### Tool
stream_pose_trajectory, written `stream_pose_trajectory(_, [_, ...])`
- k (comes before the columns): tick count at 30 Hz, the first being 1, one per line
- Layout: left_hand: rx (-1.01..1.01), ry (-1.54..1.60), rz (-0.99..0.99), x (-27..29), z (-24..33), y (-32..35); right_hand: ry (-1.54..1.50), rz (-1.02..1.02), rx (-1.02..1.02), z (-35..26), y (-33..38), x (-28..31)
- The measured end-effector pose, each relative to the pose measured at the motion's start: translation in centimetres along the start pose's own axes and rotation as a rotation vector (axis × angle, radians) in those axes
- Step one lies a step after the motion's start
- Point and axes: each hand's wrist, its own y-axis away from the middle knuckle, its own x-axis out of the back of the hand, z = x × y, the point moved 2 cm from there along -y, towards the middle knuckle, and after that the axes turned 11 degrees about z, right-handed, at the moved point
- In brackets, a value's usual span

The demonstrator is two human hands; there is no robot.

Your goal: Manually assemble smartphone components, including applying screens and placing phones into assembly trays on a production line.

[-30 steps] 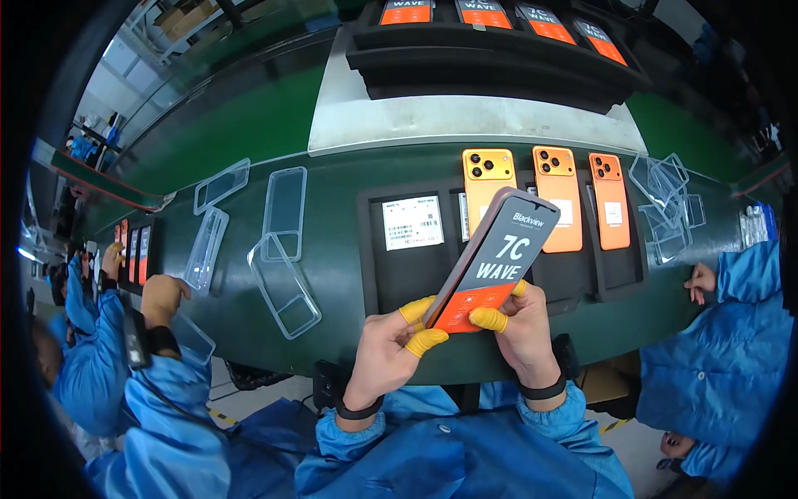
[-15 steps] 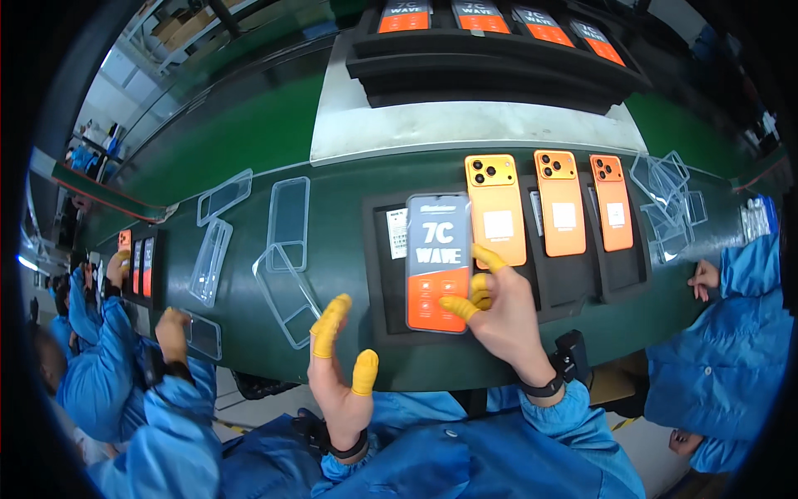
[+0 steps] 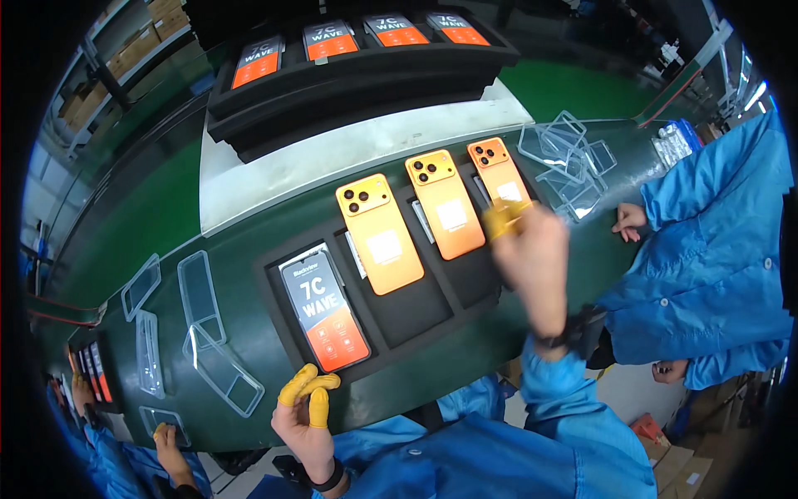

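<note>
A black foam tray [image 3: 416,312] on the green belt holds one phone face up with an orange and black screen [image 3: 324,309] at its left. Three orange phones lie back up beside it: one [image 3: 378,233], a second [image 3: 445,202] and a third [image 3: 497,170]. My right hand [image 3: 528,249], blurred, with yellow finger cots, reaches over the tray's right end, fingertips at the rightmost orange phone. My left hand [image 3: 306,412], also in yellow cots, hovers at the tray's near edge just below the face-up phone, fingers curled, holding nothing.
Clear phone cases lie on the belt at left [image 3: 218,366] and in a pile at far right [image 3: 569,158]. A stack of black trays with more phones [image 3: 357,58] stands behind. A person in blue sits at right [image 3: 706,249]; another person's hand [image 3: 166,445] works at lower left.
The face-up phone went from both hands down into the tray's left slot. My right hand left it and swung right to the rightmost orange phone. My left hand drew back to the tray's near edge.
</note>
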Motion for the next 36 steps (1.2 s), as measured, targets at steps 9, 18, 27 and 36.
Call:
stream_pose_trajectory(9, [0.061, 0.112, -0.016, 0.4, -0.3, -0.2, 0.399, 0.031, 0.153, 19.0, -11.6, -3.9])
stream_pose_trajectory(18, [0.092, 0.125, -0.046, 1.0, -0.4, -0.5, 0.101, 0.353, 0.523, 9.6, -6.8, 1.6])
stream_pose_trajectory(27, [0.225, 0.379, -0.249, -2.1, 0.1, -1.3, -0.648, -0.376, 1.036, -6.7, 7.0, 0.1])
stream_pose_trajectory(36, [0.279, 0.328, -0.002, -1.7, -0.9, -0.9, -0.109, -0.208, 0.387, -7.1, 2.1, -6.1])
